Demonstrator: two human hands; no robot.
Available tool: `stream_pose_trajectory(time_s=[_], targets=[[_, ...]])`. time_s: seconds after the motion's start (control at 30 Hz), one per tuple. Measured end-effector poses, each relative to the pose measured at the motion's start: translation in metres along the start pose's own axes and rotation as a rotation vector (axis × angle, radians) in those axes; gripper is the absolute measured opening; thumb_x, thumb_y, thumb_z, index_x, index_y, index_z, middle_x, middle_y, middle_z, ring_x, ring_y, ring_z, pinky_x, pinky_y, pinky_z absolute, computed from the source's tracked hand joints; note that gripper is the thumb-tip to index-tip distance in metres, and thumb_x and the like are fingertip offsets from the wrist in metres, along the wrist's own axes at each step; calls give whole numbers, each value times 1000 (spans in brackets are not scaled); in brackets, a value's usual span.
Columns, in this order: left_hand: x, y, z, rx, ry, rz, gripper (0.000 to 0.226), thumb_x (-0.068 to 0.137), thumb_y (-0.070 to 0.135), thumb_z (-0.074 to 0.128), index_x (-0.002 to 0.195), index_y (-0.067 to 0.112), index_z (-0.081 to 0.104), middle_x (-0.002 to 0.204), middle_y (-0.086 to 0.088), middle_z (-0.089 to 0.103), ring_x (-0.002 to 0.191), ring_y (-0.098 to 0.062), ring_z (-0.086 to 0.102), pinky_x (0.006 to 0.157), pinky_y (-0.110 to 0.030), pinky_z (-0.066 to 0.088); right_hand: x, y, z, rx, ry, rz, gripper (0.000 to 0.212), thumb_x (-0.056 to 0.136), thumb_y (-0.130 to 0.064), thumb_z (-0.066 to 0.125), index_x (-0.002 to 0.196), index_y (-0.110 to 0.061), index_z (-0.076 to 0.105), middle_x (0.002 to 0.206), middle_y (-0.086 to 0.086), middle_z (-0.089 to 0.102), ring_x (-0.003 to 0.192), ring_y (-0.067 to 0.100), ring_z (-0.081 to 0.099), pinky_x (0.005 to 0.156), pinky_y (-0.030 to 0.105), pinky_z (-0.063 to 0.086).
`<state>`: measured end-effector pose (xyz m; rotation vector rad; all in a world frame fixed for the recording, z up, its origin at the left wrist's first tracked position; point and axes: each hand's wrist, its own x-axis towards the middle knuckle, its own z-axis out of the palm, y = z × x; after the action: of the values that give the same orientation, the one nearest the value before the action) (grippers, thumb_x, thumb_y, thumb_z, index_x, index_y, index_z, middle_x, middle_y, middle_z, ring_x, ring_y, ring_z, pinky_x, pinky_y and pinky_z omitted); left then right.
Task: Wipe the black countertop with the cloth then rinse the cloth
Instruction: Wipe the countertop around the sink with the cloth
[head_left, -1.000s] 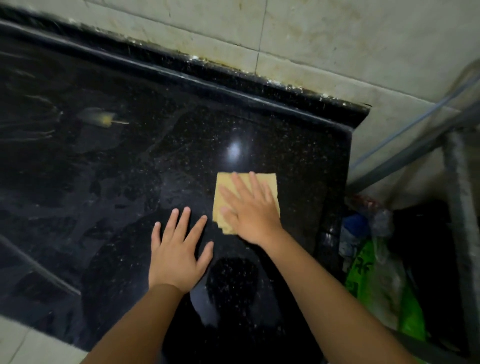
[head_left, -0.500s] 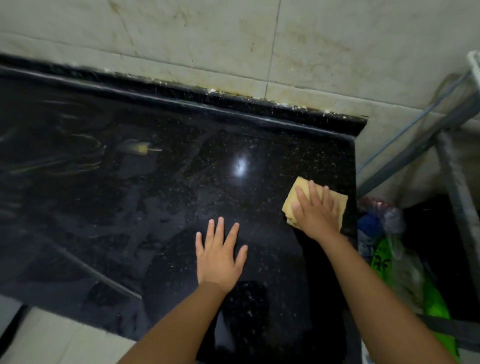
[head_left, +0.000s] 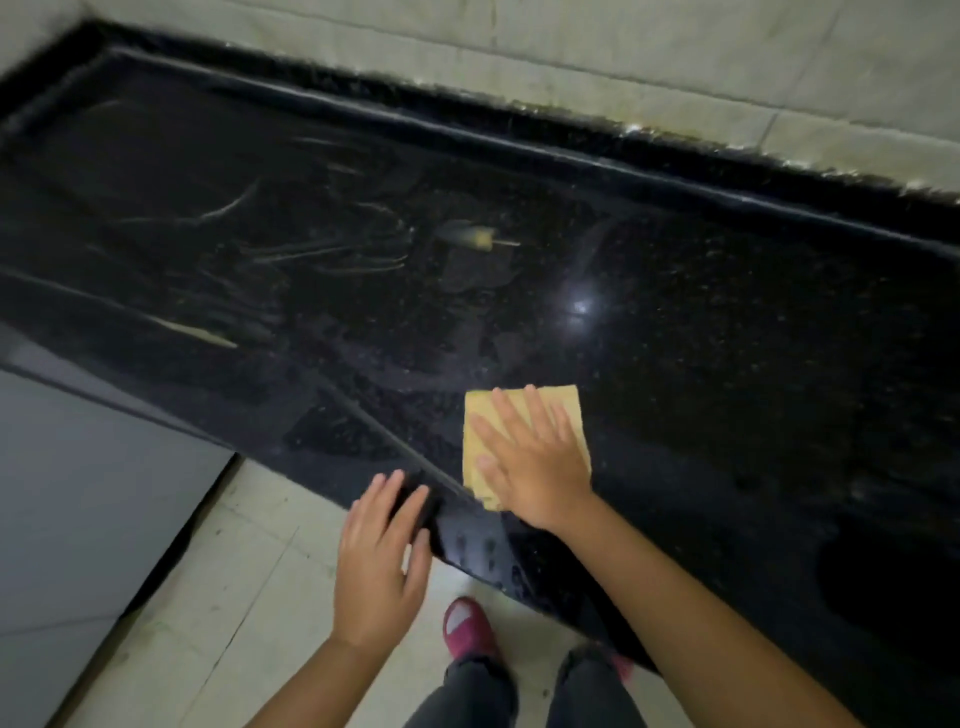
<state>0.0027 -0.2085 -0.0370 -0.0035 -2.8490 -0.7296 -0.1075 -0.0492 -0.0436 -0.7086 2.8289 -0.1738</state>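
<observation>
Cloth (head_left: 524, 441) slid left to counter's (head_left: 727, 338) front edge; both hands flat, open.

Head view, steeply down, over countertop (head_left: 727, 338)

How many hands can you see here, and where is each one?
2. The right hand lies flat on the yellow square cloth on the glossy black stone countertop. The left hand is at the countertop's front edge, fingers spread.
</observation>
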Motion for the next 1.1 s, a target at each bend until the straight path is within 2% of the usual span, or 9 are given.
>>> stream_pose_trajectory(time_s=[0.1,0.23,0.4,0.5,0.57,0.67,0.8,0.93,1.1], targets=[[-5,-29,-10,61,16,-186,50,94,32,31,114,-1,63,124,-26,56,124,-31,35,101,-48,35,-54,-15,22,-79,-11,-92,44,92,-43,24,127,-34,48,140,0,44,126,31,34,105,41,14],[13,-50,-14,110,-56,-403,67,86,43,21,132,3,49,144,-22,38,137,-37,25,107,-57,17,-111,27,28,-111,23,14,48,97,-49,4,142,-38,19,157,-10,-1,144,21,1,113,32,-2],[27,-64,-4,212,-190,-363,59,91,38,24,124,0,56,134,-25,49,127,-43,40,95,-62,34,-80,16,14,64,-18,570,79,92,-57,-9,134,-21,48,140,12,47,127,44,40,99,57,34],[29,-65,-4,223,-208,-383,66,100,37,9,119,0,59,126,-25,55,122,-39,42,90,-60,39,-23,-43,16,16,-9,494,66,98,-44,5,121,-19,61,122,13,63,115,43,48,90,56,43],[30,-67,-3,263,-196,-352,59,99,33,14,118,1,60,125,-25,57,121,-37,43,87,-61,41,6,-82,16,-37,55,362,51,93,-41,22,119,-23,62,121,9,64,115,40,50,94,48,30],[30,-69,-4,275,-247,-320,52,91,30,27,116,1,62,123,-25,58,121,-37,43,84,-61,43,10,-111,21,6,3,231,52,97,-42,14,125,-27,56,127,6,61,122,33,39,100,43,21],[28,-69,-7,236,-318,-313,71,100,38,3,115,1,62,122,-24,59,112,-41,57,86,-58,42,-46,-75,31,-18,-64,182,52,97,-49,2,137,-34,32,141,-1,42,132,24,27,106,36,10],[32,-67,-11,197,-363,-322,71,99,38,5,112,3,65,119,-22,61,109,-41,59,86,-58,41,-91,-7,13,-21,-119,469,74,88,-62,-9,140,-34,35,148,3,36,133,35,35,103,47,31],[32,-69,-11,182,-347,-319,75,99,40,3,110,3,67,118,-21,63,107,-41,60,81,-60,45,-38,-6,-18,141,-98,808,53,99,-43,20,148,-29,8,158,1,-6,144,31,-7,115,44,2]])
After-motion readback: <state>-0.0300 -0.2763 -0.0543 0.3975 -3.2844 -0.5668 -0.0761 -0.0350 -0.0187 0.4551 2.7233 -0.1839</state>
